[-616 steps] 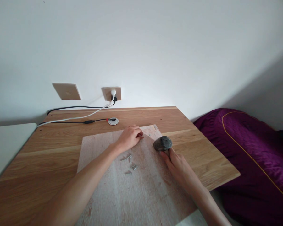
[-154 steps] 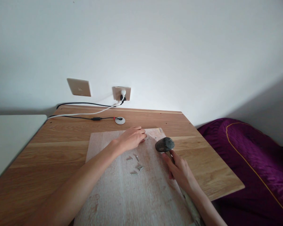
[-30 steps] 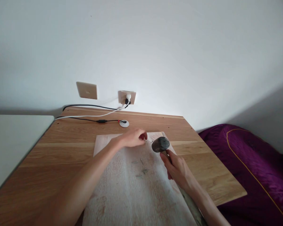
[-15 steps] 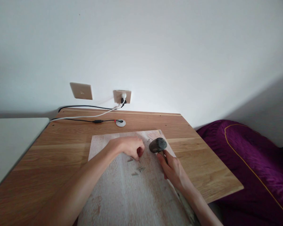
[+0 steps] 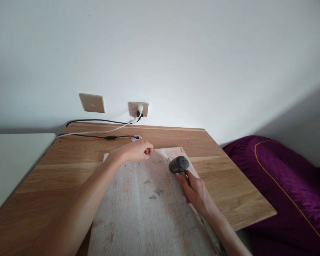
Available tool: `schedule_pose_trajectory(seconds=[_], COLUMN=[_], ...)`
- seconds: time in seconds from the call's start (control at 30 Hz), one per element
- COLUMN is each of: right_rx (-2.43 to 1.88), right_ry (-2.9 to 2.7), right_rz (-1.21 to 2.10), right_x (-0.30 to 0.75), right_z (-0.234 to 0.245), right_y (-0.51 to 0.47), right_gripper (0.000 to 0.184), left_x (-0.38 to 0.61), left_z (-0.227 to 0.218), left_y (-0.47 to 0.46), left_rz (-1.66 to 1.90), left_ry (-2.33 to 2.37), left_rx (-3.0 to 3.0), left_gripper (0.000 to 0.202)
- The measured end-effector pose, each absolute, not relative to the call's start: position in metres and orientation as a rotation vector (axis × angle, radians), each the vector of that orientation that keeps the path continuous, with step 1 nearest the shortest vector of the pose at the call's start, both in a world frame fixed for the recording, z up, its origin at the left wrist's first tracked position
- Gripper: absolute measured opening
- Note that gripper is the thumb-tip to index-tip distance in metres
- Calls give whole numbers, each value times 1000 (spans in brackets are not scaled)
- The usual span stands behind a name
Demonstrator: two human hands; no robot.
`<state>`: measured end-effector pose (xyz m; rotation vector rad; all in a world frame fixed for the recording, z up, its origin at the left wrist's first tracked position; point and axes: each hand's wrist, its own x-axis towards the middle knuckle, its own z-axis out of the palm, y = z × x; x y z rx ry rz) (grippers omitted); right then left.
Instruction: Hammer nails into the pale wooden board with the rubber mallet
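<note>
My right hand (image 5: 196, 190) grips the handle of a mallet (image 5: 179, 164) with a dark, worn head, held over the right side of a pale, whitewashed board (image 5: 128, 213). Near the board's far edge is my left hand (image 5: 140, 150), its fingers curled closed; whatever they hold, if anything, is hidden. Several small metal nails or screws (image 5: 159, 192) lie loose on the board, nearer me than the left hand. Small upright metal pieces (image 5: 168, 159) show by the far edge, left of the mallet head. A row of dark dots runs along the board below my left hand.
The board lies on a wooden tabletop (image 5: 229, 192). At the back, white and black cables (image 5: 110, 137) run to a wall socket (image 5: 138, 109). A white surface (image 5: 18, 163) borders the left side, and purple fabric (image 5: 288, 177) lies beyond the right edge.
My left hand has moved away from the loose metal pieces, up and to the left toward the board's far edge. My right hand and the mallet have stayed nearly still.
</note>
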<state>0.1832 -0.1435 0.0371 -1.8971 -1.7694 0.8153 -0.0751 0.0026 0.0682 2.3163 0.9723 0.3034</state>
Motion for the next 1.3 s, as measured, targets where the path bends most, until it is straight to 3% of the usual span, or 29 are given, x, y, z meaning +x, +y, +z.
schedule_pose_trajectory(seconds=[1.3], right_rx=[-1884], right_ry=[-1764], right_rz=[828], right_x=[184], right_z=[35], right_y=[-143], right_gripper=[37], left_x=[-55], left_z=[38], left_y=[4], left_rz=[398], left_ry=[824], left_rx=[2305], left_gripper=[16])
